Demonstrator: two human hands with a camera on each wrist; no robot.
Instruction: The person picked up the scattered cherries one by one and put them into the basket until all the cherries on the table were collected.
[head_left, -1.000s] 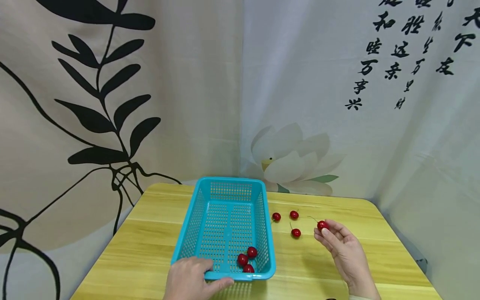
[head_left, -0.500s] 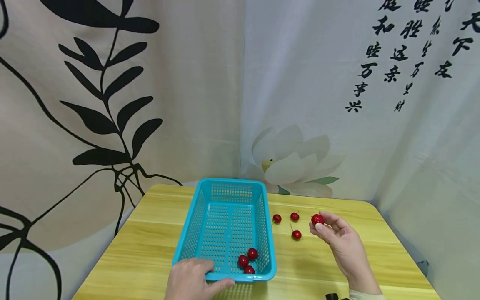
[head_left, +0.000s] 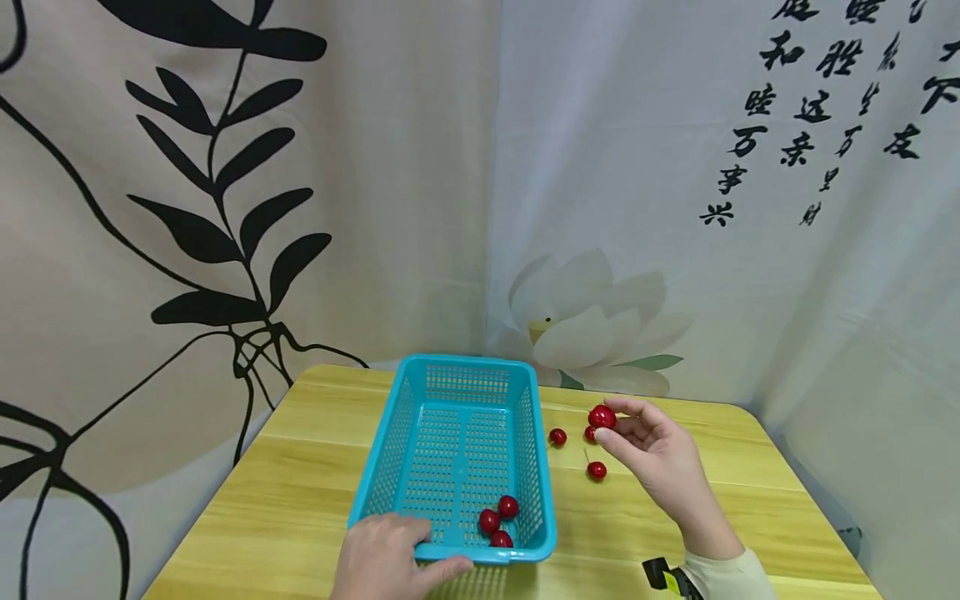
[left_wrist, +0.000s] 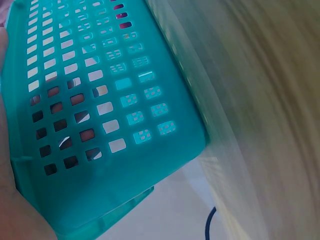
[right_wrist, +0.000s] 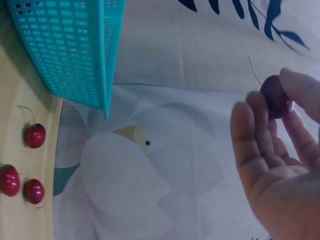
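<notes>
A blue perforated plastic basket (head_left: pixel 457 417) stands on the wooden table, and my left hand (head_left: pixel 390 554) grips its near rim at the left corner. Inside, at the near right corner, lie several red cherries (head_left: pixel 489 522) close together. My right hand (head_left: pixel 660 467) pinches a red cherry (head_left: pixel 602 417) between thumb and fingers, raised over the table right of the basket. In the right wrist view this cherry (right_wrist: pixel 275 96) has a thin green stem sticking up. Below it, loose cherries (head_left: pixel 596 471) with stems lie on the table, one partly hidden behind the right hand's thumb.
The yellow wooden table (head_left: pixel 285 492) ends at a pale curtain (head_left: pixel 405 208) printed with black leaves, a lotus and characters. A black strap (head_left: pixel 667 577) shows at the right wrist. The basket's right wall (right_wrist: pixel 65 50) stands between the loose cherries and its inside.
My right hand has moved left and slightly up with its cherry, toward the basket, and now passes over a loose cherry. The left hand keeps its grip on the rim.
</notes>
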